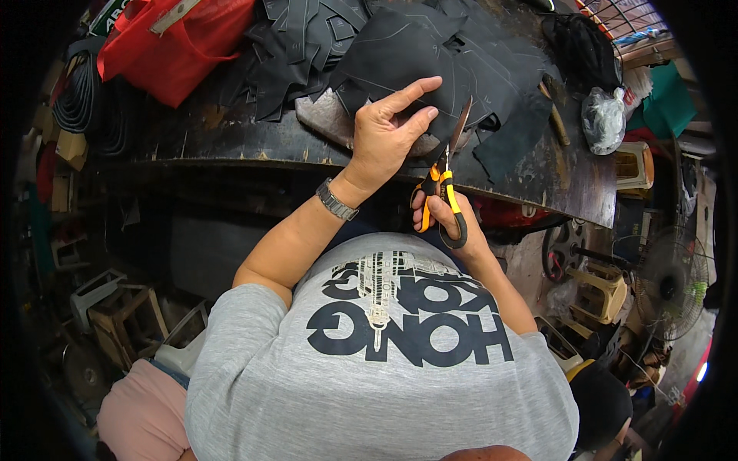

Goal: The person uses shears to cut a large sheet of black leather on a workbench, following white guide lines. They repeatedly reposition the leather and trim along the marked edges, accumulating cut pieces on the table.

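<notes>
Facing the front edge of a dark table [576, 178], a person in a grey T-shirt [261, 384] holds scissors to dark sheets [400, 42] traced with pale lines, which lie loosely overlapped from the surface's far edge to its front edge. The left hand [387, 132] is over the sheets, forefinger and thumb apart; whether its curled fingers touch material cannot be told. The right hand [455, 219] is wrapped around the handles of the scissors [460, 131], just off the front edge, blades pointing toward the far side. With the left thumb near the blades, a slip could nick it; shifting layers could pull a cut off its line. A red bag [184, 50] crowds the far left corner. A black bag [580, 50] lies toward the far right corner, and a grey-brown cloth [324, 115] sits partly under the sheets, where it could drag. Near the right edge, a clear plastic bag [603, 121] and a slim wooden stick [556, 119] would hinder sliding the sheets rightward.
</notes>
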`<state>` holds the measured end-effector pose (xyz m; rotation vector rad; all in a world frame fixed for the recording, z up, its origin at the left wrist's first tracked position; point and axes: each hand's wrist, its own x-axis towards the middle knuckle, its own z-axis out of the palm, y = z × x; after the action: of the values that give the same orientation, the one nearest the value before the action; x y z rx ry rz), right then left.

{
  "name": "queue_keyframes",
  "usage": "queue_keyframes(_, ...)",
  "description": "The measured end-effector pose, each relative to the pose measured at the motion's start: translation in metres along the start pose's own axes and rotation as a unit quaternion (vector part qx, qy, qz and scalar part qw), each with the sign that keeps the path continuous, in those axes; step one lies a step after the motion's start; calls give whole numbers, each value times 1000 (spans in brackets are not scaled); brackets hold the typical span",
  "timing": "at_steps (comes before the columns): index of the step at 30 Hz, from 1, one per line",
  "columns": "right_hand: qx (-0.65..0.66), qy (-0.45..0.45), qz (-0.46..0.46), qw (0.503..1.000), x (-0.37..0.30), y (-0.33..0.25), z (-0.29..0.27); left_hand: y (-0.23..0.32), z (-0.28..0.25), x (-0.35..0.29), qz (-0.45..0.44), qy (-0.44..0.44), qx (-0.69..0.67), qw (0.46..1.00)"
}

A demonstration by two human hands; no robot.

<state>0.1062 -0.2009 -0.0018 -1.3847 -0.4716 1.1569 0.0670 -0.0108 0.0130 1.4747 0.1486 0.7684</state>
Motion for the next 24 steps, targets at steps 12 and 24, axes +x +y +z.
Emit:
queue_keyframes(12, -69, 88, 14, 994, 1, 5, 4, -1, 8, 1, -6, 43, -32, 999)
queue_keyframes(24, -36, 117, 10, 992, 0, 12, 12, -7, 6, 2, 6, 52, -30, 998)
